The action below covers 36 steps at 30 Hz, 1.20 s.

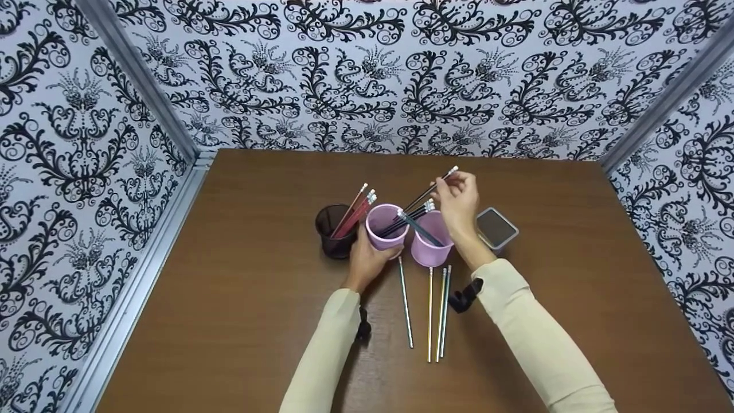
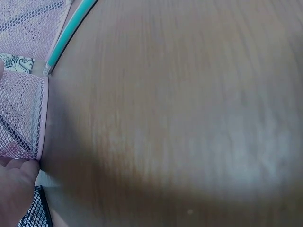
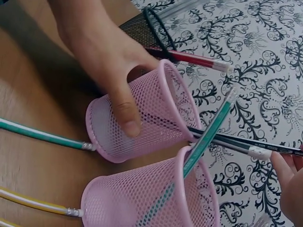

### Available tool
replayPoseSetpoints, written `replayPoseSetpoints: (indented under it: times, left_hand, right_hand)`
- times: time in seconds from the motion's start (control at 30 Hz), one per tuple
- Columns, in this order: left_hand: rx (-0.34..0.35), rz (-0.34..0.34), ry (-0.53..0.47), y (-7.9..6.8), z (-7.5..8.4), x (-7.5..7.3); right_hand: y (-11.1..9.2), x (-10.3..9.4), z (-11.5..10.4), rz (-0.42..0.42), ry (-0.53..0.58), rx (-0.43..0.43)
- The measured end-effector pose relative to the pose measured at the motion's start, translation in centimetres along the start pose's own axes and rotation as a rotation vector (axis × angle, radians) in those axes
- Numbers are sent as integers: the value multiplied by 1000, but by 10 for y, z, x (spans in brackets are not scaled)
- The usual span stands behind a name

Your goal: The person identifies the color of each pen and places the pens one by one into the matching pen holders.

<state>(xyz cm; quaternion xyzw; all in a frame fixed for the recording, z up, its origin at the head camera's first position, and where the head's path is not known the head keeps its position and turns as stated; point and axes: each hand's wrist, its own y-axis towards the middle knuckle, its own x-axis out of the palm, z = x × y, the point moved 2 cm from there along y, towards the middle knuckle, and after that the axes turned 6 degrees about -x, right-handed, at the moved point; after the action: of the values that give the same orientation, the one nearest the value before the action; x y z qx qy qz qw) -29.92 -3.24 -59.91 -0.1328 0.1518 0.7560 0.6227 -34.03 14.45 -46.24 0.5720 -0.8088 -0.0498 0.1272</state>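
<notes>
My left hand [image 1: 367, 261] grips a pink mesh pencil cup [image 1: 387, 244] around its side, thumb toward the right. Several black pencils [image 1: 421, 211] with white erasers lean out of this cup to the right. Between its fingertips my right hand [image 1: 459, 201] pinches a black pencil [image 1: 427, 192] near the eraser end; its lower end reaches down to the held cup's mouth. A second pink mesh cup [image 1: 431, 255] stands close on the right with a green pencil [image 3: 208, 135] leaning out toward the held cup.
Left of the held cup, a black mesh cup [image 1: 338, 248] contains several red pencils [image 1: 356, 215]. A square mesh cup [image 1: 498, 228] sits right. In front lie a green pencil [image 1: 406, 304], a yellow pencil [image 1: 430, 315] and two more striped pencils [image 1: 443, 315] on the brown table [image 1: 246, 321].
</notes>
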Motion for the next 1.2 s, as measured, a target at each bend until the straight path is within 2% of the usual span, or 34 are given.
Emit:
replayPoseSetpoints:
  times: [0.1,0.33,0.5,0.73,0.93,1.2]
  left_hand:
    - [-10,-1,2,0,0,0]
    - [-6,4,-9,0,1,0]
    - [-13,-7,-11,-1,1,0]
    - [11,-6,-35,0,-1,1]
    - [17,1,-30,1,-2,2]
    - [12,2,-36,1,-2,2]
  right_hand:
    - [-2,-2,3,-14,-63,-14]
    - [-8,-7,5,-36,-257,-101]
    - [-11,-8,7,-52,-351,-163]
    - [-13,-8,8,-26,-348,-255]
    - [-15,-7,9,-14,-349,-280]
    - [-16,-9,10,-29,-462,-388]
